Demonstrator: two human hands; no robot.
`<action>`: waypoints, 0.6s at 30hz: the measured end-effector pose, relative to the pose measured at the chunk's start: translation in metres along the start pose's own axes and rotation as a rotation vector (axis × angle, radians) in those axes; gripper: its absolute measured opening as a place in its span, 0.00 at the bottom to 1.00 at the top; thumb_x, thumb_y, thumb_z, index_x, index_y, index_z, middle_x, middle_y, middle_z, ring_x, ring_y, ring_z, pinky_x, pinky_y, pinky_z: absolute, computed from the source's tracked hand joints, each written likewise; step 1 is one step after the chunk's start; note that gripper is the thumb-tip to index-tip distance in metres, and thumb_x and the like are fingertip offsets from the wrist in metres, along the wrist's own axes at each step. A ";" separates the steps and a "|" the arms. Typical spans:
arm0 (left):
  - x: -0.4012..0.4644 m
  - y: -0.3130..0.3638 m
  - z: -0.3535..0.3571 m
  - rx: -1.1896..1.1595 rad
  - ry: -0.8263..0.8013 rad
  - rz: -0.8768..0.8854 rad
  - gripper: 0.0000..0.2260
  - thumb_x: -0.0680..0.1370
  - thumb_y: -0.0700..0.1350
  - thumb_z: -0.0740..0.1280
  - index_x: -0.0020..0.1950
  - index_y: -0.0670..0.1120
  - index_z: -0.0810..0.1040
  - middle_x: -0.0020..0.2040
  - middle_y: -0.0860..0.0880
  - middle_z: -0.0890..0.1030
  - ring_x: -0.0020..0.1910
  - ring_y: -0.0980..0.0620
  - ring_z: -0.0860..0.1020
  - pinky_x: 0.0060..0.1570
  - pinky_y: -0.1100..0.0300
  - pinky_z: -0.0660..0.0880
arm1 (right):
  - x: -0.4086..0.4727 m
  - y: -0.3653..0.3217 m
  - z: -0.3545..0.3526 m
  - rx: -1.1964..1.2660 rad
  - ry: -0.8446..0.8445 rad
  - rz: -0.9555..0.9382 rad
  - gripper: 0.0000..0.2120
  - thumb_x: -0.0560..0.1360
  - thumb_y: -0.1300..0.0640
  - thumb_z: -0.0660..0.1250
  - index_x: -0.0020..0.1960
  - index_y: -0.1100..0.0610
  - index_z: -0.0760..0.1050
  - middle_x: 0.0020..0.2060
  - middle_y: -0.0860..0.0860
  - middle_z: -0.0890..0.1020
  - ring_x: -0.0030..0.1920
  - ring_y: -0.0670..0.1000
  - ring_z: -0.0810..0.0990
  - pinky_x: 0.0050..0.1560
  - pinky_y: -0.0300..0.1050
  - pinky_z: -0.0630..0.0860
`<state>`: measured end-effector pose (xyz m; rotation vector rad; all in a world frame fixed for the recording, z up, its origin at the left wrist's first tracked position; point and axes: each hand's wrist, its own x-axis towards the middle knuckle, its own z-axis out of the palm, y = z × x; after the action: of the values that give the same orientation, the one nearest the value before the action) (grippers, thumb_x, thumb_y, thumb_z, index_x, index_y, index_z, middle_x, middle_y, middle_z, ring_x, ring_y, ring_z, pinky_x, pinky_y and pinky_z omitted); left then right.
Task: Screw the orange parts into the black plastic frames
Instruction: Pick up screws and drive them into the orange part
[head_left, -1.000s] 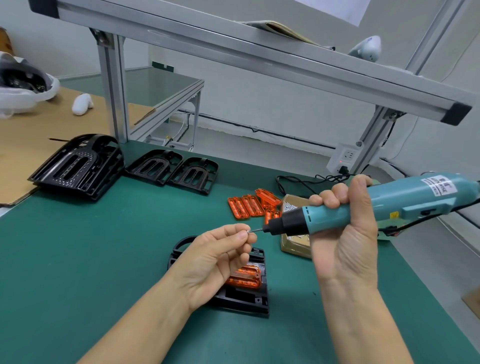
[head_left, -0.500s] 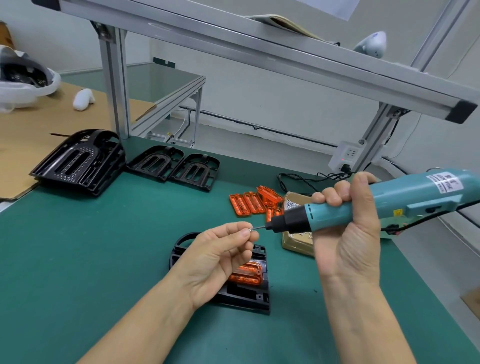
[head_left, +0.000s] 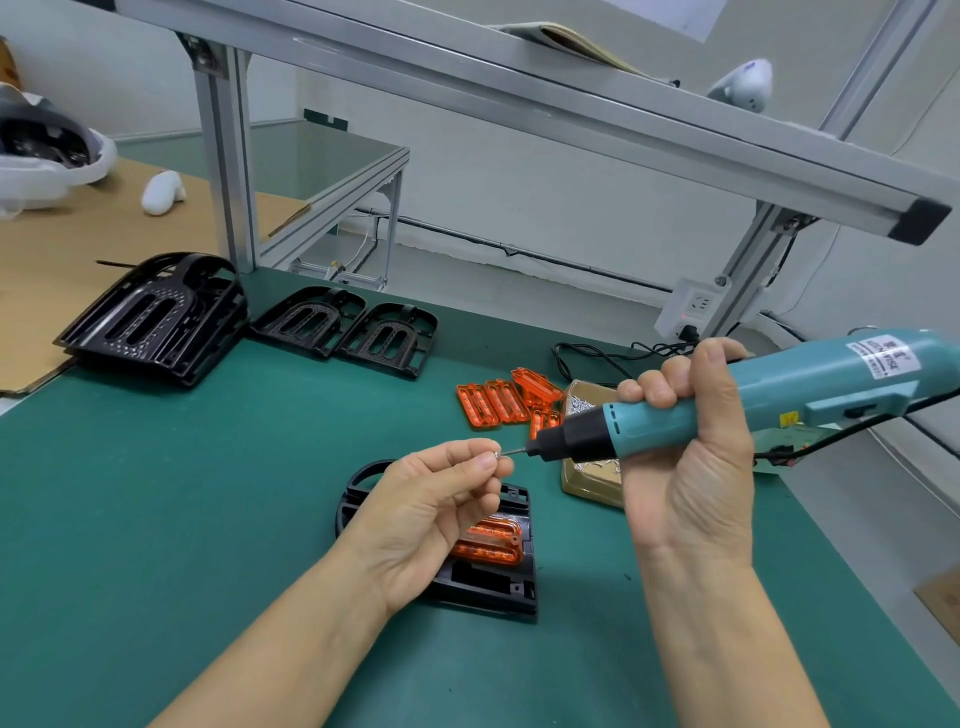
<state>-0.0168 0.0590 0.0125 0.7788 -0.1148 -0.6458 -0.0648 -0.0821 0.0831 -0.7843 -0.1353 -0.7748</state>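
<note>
Fingers of the left hand (head_left: 436, 504) pinch a screw (head_left: 497, 455) at the bit; right hand (head_left: 685, 462) grips the screwdriver (head_left: 753, 400).

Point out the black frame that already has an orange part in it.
The black frame lying under the left hand; an orange part sits in it. The frames at the back hold none.

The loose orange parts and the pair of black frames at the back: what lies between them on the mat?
Nothing: in the head view only bare green mat separates the orange parts from the two frames.
</note>
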 end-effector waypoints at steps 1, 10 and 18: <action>0.000 0.000 0.000 0.000 0.002 0.003 0.05 0.66 0.36 0.70 0.39 0.42 0.85 0.38 0.43 0.82 0.32 0.55 0.78 0.33 0.65 0.79 | 0.000 0.000 0.000 -0.001 -0.001 0.000 0.06 0.72 0.59 0.67 0.45 0.49 0.73 0.29 0.45 0.69 0.29 0.43 0.70 0.38 0.38 0.73; 0.000 -0.004 -0.002 0.135 0.079 0.173 0.05 0.64 0.37 0.71 0.38 0.42 0.85 0.38 0.42 0.83 0.32 0.54 0.79 0.35 0.65 0.77 | 0.000 0.007 -0.002 -0.019 -0.021 -0.022 0.09 0.71 0.59 0.68 0.48 0.50 0.71 0.29 0.45 0.70 0.29 0.43 0.71 0.38 0.39 0.73; 0.002 -0.006 -0.002 0.352 0.121 0.337 0.08 0.70 0.33 0.70 0.38 0.45 0.85 0.38 0.42 0.84 0.32 0.55 0.79 0.36 0.66 0.76 | -0.001 0.013 -0.008 0.034 0.033 -0.015 0.07 0.74 0.60 0.66 0.47 0.50 0.71 0.30 0.45 0.70 0.30 0.43 0.71 0.39 0.39 0.73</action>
<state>-0.0177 0.0560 0.0068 1.1059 -0.2473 -0.2583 -0.0582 -0.0806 0.0695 -0.7382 -0.1247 -0.7976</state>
